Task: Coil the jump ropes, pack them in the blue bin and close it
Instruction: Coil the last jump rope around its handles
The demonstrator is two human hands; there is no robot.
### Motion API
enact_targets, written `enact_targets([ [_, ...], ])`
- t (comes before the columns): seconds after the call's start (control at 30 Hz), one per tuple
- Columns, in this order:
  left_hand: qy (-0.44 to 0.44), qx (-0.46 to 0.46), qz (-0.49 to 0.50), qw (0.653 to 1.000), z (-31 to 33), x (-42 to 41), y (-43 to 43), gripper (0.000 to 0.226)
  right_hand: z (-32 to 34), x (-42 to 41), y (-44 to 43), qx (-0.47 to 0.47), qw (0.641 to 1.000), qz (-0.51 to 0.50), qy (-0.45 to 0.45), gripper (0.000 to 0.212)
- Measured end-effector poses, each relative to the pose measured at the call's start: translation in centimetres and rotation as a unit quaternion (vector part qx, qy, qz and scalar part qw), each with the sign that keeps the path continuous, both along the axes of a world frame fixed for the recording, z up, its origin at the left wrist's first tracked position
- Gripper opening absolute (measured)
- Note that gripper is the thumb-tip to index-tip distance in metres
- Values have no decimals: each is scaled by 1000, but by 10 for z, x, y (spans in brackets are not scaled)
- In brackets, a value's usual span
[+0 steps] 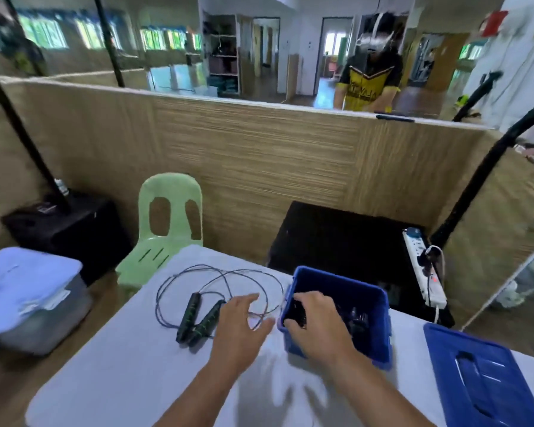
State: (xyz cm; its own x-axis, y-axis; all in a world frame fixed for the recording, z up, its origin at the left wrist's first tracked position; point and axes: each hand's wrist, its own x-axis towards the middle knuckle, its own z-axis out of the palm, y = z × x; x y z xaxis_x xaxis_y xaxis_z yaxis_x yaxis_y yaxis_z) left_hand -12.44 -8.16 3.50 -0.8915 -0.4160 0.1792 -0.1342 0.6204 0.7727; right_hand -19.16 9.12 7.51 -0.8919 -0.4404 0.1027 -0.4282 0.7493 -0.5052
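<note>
A jump rope lies uncoiled on the white table (121, 374); its two black handles with green marks (198, 317) rest side by side, and its thin cord (179, 274) loops loosely behind them. My left hand (239, 326) hovers open just right of the handles, above the cord. The blue bin (373, 334) stands open to the right, with dark rope handles inside. My right hand (313, 322) reaches over the bin's near left rim, fingers curled on a black coiled rope (298, 312) inside. The bin's blue lid (481, 377) lies flat at the far right.
A green plastic chair (167, 229) stands behind the table. A grey tote with a pale lid (28, 297) sits at the left. A black box carrying a white power strip (424, 269) is behind the bin. A wooden partition closes the back; a person stands beyond it.
</note>
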Motion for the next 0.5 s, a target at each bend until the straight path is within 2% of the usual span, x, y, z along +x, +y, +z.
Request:
enact_targets([
  [0.17, -10, -1, 18, 1000, -8, 14, -55, 53, -10, 3, -58, 3, 999, 35, -10, 56],
  [0.3, -33, 0, 32, 999, -16, 19, -98, 40, -22, 7, -107, 21, 998, 47, -41, 55],
  [0.4, -71, 9, 54, 996, -35, 20, -125, 49, -35, 6, -142, 35, 996, 46, -70, 55],
  [0.5, -100, 12, 53, 993, -53, 15, -149, 44, -50, 3, -172, 41, 991, 29, -121, 54],
])
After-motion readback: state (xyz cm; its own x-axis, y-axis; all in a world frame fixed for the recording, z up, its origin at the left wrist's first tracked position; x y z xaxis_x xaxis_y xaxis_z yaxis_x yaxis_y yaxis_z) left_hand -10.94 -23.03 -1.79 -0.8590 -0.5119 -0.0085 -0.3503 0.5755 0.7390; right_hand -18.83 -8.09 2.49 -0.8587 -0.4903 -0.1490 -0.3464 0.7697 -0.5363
